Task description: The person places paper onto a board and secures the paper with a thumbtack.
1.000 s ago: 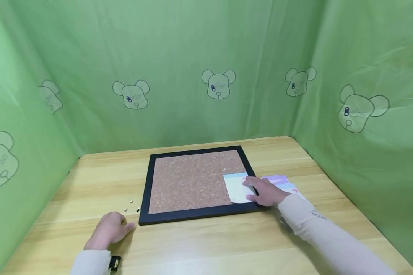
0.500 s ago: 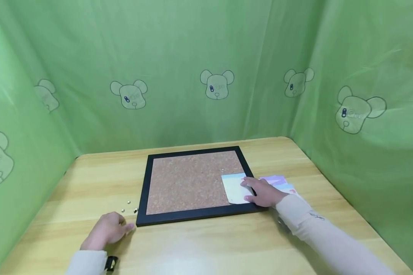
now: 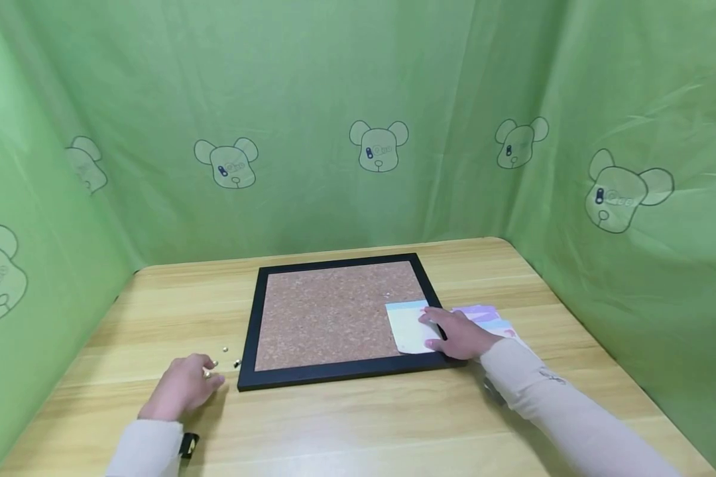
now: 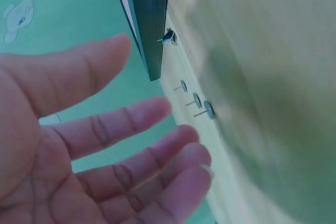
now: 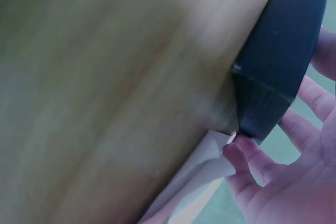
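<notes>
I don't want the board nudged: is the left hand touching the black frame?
Apart. The head view shows it: a strip of table is visible between the left hand and the frame.

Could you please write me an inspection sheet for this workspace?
Surface: light wood-look table.
Job's things: black-framed corkboard lying flat; pale sheet with a blue top band at its lower right; thumbtacks on the table left of it, points up.
Clutter: coloured sheets right of the board, partly hidden.
Left hand: at the thumbtacks, fingers apart from thumb.
Right hand: over the pale sheet and the frame's right edge.
Cables: nothing seen.
Surroundings: green curtains printed with bear heads.
</notes>
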A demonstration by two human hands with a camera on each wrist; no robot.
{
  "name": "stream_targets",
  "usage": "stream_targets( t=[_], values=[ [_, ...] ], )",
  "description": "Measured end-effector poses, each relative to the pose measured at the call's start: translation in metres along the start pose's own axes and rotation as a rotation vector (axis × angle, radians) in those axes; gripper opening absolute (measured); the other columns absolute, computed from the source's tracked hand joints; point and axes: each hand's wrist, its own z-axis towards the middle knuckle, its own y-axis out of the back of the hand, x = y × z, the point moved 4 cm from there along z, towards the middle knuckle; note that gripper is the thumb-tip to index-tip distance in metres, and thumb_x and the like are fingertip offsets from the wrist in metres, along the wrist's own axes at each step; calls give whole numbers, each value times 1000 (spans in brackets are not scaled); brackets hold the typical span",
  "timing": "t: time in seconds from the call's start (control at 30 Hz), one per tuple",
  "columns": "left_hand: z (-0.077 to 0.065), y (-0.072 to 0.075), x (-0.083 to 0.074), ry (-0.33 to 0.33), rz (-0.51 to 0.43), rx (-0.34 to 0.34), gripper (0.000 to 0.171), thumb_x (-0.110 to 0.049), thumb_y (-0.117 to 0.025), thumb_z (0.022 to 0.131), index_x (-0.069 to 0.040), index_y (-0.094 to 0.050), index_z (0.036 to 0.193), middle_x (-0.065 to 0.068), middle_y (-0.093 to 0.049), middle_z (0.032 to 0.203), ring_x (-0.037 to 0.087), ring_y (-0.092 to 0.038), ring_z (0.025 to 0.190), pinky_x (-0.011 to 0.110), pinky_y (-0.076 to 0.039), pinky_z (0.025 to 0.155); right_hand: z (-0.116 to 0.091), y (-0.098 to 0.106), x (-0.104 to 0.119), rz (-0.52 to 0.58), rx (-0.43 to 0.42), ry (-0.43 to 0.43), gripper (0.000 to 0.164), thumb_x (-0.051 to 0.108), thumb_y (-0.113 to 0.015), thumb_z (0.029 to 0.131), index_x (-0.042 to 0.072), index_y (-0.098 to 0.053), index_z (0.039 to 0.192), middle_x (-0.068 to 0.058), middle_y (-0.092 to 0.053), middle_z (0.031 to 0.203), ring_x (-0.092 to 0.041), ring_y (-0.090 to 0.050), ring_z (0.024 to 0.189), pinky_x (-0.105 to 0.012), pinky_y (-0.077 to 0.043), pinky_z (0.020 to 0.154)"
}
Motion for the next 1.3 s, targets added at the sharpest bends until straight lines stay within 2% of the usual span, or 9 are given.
stream_targets(
  t=[0.17,0.37,0.6,0.73,0.87,1.0,1.17,1.3],
  values=[
    [10,6,-3,-58,47,-32,36,-13,-68,89,12,-61,114,34,-61,111,50,-58,102,59,-48,87,0,0,0,4,-2,-3,45,19,-67,92,-3,-56,129,-26,-46,141,-44,-42,128,-57,-33,106],
    [18,6,-1,-110,58,-17,26,-5,-67,86,11,-65,107,30,-63,110,51,-55,108,59,-45,93,-1,-1,1,9,-4,6,46,20,-67,92,-3,-56,129,-27,-46,140,-44,-42,128,-57,-34,105],
    [22,0,5,-171,91,-11,10,2,-69,82,2,-74,91,23,-70,96,40,-65,91,53,-53,83,-1,0,1,10,0,-3,46,20,-67,92,-3,-55,130,-26,-45,141,-43,-42,128,-57,-33,105],
    [23,0,8,-154,83,-2,11,2,-70,80,2,-73,91,20,-70,92,38,-65,88,53,-53,81,-2,1,1,16,3,-1,46,21,-67,92,-3,-55,130,-26,-45,141,-44,-41,129,-57,-33,106],
    [26,2,10,-114,60,-5,19,-2,-70,83,7,-68,99,20,-68,91,37,-64,87,53,-53,80,-2,1,1,13,6,-4,46,21,-67,92,-3,-55,130,-26,-45,141,-44,-41,129,-57,-33,106],
    [28,3,9,-119,55,-40,26,-3,-69,84,11,-65,106,27,-66,97,42,-64,93,56,-51,84,-1,1,0,12,7,-9,46,22,-67,92,-2,-55,130,-26,-45,142,-44,-41,129,-57,-33,106],
    [29,2,10,-160,83,-56,15,-1,-68,83,6,-71,96,24,-69,96,41,-65,92,54,-52,82,-1,-1,-1,10,8,-4,47,23,-66,93,-2,-54,131,-26,-44,142,-43,-40,130,-57,-32,106],
    [29,0,12,-157,83,-44,11,0,-67,83,3,-73,92,23,-69,97,42,-64,94,54,-52,82,-1,-1,-2,12,6,-4,47,23,-66,93,-2,-54,131,-26,-44,142,-43,-40,130,-58,-32,106]
  ],
)
